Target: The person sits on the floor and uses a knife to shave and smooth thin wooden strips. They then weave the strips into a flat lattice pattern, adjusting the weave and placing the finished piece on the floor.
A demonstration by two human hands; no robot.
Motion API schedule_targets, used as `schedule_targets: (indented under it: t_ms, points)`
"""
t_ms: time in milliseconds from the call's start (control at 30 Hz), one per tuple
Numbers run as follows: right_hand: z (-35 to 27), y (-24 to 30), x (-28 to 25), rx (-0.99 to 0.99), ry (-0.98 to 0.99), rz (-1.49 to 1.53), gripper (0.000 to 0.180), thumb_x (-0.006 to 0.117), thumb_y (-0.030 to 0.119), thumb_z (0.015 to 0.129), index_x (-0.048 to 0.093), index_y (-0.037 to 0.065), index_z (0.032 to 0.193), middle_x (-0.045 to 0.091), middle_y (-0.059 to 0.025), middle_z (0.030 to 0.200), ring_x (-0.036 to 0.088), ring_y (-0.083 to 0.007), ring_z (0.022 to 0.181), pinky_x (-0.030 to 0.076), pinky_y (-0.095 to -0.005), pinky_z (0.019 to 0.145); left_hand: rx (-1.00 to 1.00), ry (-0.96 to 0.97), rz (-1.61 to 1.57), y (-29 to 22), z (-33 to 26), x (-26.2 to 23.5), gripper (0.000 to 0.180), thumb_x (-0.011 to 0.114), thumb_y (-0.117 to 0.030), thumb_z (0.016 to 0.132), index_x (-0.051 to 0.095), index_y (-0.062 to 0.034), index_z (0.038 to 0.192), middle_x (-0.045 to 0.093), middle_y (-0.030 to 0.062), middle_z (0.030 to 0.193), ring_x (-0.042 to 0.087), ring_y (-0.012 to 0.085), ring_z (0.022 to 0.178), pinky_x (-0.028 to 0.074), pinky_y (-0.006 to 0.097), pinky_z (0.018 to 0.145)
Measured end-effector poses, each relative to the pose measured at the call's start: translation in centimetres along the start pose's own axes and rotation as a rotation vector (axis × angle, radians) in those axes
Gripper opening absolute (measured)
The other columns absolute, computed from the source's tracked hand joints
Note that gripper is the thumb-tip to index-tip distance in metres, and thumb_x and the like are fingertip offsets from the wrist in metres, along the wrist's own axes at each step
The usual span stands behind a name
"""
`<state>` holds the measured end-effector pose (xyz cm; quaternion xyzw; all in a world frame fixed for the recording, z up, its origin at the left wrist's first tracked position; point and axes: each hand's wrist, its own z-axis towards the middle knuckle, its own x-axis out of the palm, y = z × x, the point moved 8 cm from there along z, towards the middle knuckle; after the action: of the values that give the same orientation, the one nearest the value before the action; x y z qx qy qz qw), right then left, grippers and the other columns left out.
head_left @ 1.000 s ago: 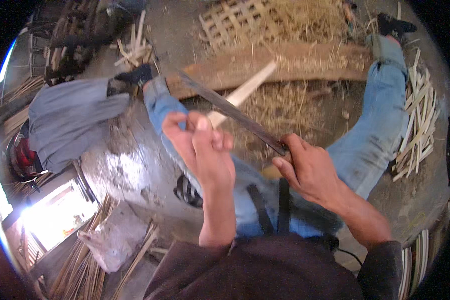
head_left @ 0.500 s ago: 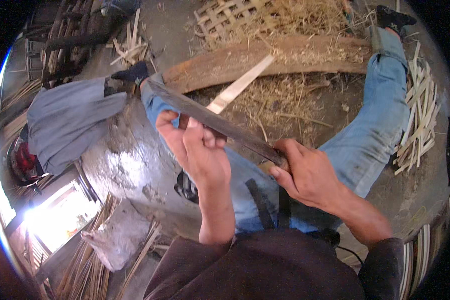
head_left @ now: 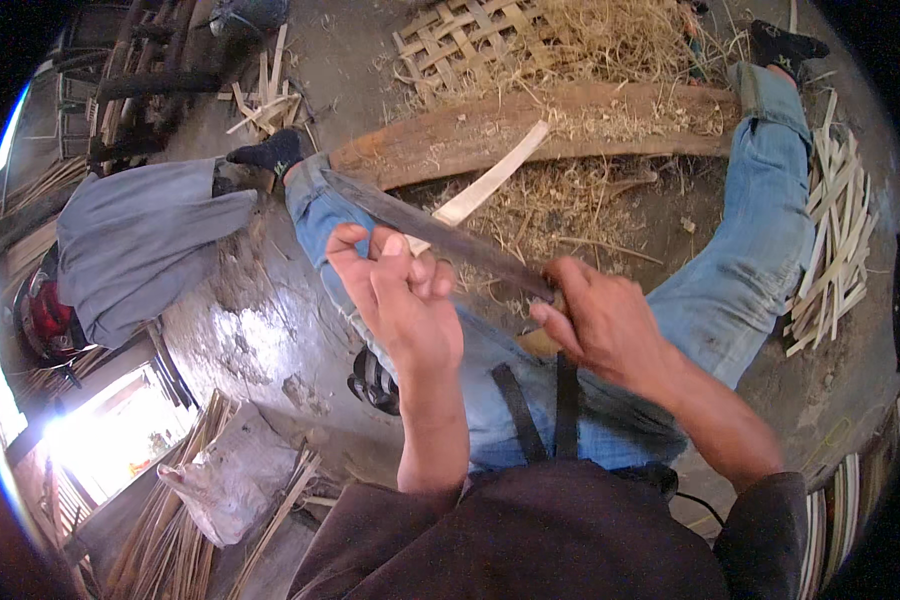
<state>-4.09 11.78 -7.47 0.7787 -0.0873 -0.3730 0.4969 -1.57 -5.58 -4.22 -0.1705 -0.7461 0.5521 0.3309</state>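
Note:
My right hand point(head_left: 602, 312) is closed round the handle end of a long dark knife point(head_left: 460, 243). Its blade slants up and leftward across my lap, toward my left shin. Beside the blade, my left hand point(head_left: 410, 300) is closed with fingers curled on the near end of a pale bamboo strip point(head_left: 498, 180). The strip slopes away to the upper right, passes by the blade where they cross, and its far end lies over a curved wooden plank point(head_left: 400, 155). Part of the strip's near end is hidden by my fingers.
Beyond the plank sit a woven bamboo piece point(head_left: 450, 45) and a heap of shavings point(head_left: 620, 45). Loose pale strips point(head_left: 838, 225) lie outside my right leg. To the left are a grey cloth point(head_left: 150, 235), a whitish sack point(head_left: 235, 480) and thin sticks point(head_left: 170, 500).
The blade has turned to a narrower side and shifted slightly, showing more of the strip's near end. My right hand has moved a little up and left. The left hand stays nearly in place.

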Motion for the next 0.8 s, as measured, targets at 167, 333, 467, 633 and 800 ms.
schedule_targets:
  t_ms: [167,333,467,633,800]
  points:
    - [0.4,0.1,-0.5,-0.013,-0.066,-0.018,0.037,0.055,0.038,0.091,0.047,0.002,0.099,0.06,-0.0212,0.083,0.062,-0.0428,0.071,0.05,-0.0508,0.06,-0.041,-0.011,0.042,0.6,0.1,-0.5,0.032,0.049,-0.007,0.089,0.037,-0.0202,0.115,0.041,-0.0048,0.085,0.04,0.0043,0.062,0.034,0.021,0.053]
    - [-0.5,2.5,-0.9,-0.139,-0.101,-0.006,0.037,0.056,0.037,0.091,0.047,0.002,0.099,0.059,-0.0188,0.079,0.062,-0.04,0.071,0.05,-0.0484,0.057,-0.033,-0.026,0.032,-0.3,-0.7,-1.2,0.032,0.052,-0.006,0.088,0.037,-0.0198,0.113,0.04,-0.0044,0.082,0.038,0.0043,0.06,0.033,0.02,0.05]
    - [0.4,-0.6,0.2,-0.017,-0.035,-0.06,0.038,0.057,0.038,0.09,0.047,0.003,0.101,0.059,-0.0196,0.083,0.063,-0.0401,0.074,0.051,-0.0484,0.059,-0.017,-0.031,0.065,-0.3,-0.2,0.4,0.033,0.051,-0.004,0.087,0.035,-0.0204,0.111,0.04,-0.0041,0.082,0.038,0.0044,0.06,0.033,0.021,0.051]
    - [0.3,-1.5,0.3,0.035,-0.05,-0.045,0.036,0.054,0.037,0.093,0.045,0.003,0.1,0.06,-0.0212,0.085,0.063,-0.0415,0.075,0.05,-0.0499,0.062,-0.036,0.025,0.038,-0.1,0.0,0.5,0.032,0.049,-0.004,0.089,0.034,-0.0197,0.112,0.038,-0.0034,0.082,0.038,0.0047,0.062,0.035,0.023,0.053]
    - [-0.9,-1.5,0.7,0.044,-0.001,0.023,0.036,0.052,0.037,0.094,0.045,0.002,0.099,0.06,-0.0237,0.084,0.062,-0.0432,0.075,0.049,-0.0523,0.062,-0.008,0.027,0.077,-0.5,-0.8,0.7,0.031,0.048,-0.004,0.089,0.033,-0.0172,0.113,0.038,-0.0031,0.082,0.038,0.0049,0.063,0.034,0.023,0.053]
